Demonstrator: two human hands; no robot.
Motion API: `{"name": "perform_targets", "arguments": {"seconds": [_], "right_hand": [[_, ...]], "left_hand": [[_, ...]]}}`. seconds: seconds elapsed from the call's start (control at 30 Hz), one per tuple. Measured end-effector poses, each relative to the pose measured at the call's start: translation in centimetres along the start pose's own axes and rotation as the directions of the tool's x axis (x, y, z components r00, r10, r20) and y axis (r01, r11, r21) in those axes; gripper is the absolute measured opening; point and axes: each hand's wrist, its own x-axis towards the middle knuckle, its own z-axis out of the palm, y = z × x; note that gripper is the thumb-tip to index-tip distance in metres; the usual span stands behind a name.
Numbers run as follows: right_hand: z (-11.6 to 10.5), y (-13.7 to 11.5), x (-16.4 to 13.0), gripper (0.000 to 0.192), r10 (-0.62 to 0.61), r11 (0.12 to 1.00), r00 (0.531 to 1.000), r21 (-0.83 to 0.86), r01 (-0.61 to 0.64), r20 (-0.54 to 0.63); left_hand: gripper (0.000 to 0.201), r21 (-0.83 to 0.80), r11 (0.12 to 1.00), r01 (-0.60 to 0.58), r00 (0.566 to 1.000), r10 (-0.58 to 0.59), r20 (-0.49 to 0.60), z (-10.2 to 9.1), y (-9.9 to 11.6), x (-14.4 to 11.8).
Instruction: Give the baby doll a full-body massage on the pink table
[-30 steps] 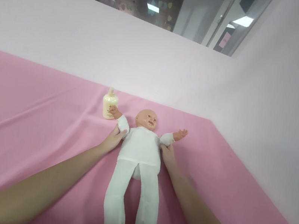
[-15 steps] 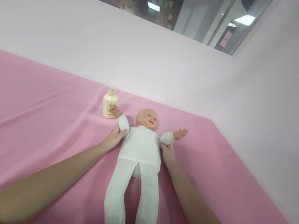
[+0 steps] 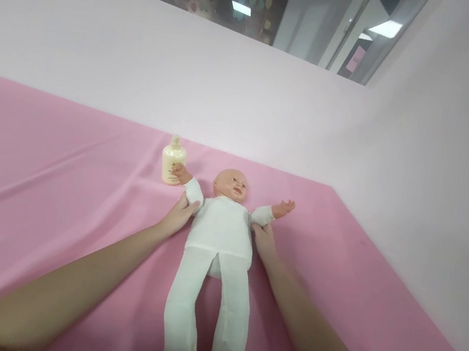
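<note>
Here a baby doll (image 3: pixel 220 229) in a white suit lies flat on its back on a worktop (image 3: pixel 39 168) covered with a pink cloth, its head toward the far edge and its legs running back toward the near edge, where the bare feet slip out of view. Both doll arms are spread wide, the small plastic hands lifted a little off the cloth.

The person's left hand (image 3: pixel 176 218) is pressed against the doll's side just under the sleeve, fingers (image 3: pixel 188 210) curled up onto the white fabric at the armpit, so that grip is closed lightly on the doll's upper body. The right hand (image 3: pixel 263 242) lies on the opposite flank, just below the other sleeve, fingertips touching the suit; how far its fingers wrap underneath I cannot tell, as the torso hides them. The doll sits squarely between the two hands, with both forearms reaching in from the near edge on either side of its legs.

A cream-coloured bottle (image 3: pixel 172 161) stands upright toward the far edge, just beside the doll's outstretched hand on the person's left; from here that hand overlaps the bottle, and whether they touch is unclear. Pale pink walls (image 3: pixel 246 100) rise straight behind the far edge and along the right edge of the worktop.
</note>
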Motion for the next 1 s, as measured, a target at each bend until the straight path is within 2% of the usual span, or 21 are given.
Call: {"name": "perform_targets", "arguments": {"seconds": [0.27, 0.53, 1.0], "right_hand": [[0.05, -0.11, -0.05, 0.038, -0.005, 1.000, 1.000, -0.003, 0.005, 0.002], [0.20, -0.74, -0.49, 0.035, -0.014, 1.000, 1.000, -0.009, 0.014, -0.023], [0.08, -0.26, -0.16, 0.035, -0.011, 1.000, 0.999, -0.008, 0.011, -0.033]], "left_hand": [[0.060, -0.006, 1.000, -0.002, 1.000, 0.002, 0.012, -0.04, -0.29, 0.08], [0.059, -0.002, 1.000, 0.009, 1.000, -0.009, 0.011, 0.11, 0.43, -0.26], [0.056, 0.009, 1.000, 0.003, 1.000, -0.003, 0.005, 0.17, 0.48, -0.20]]}}
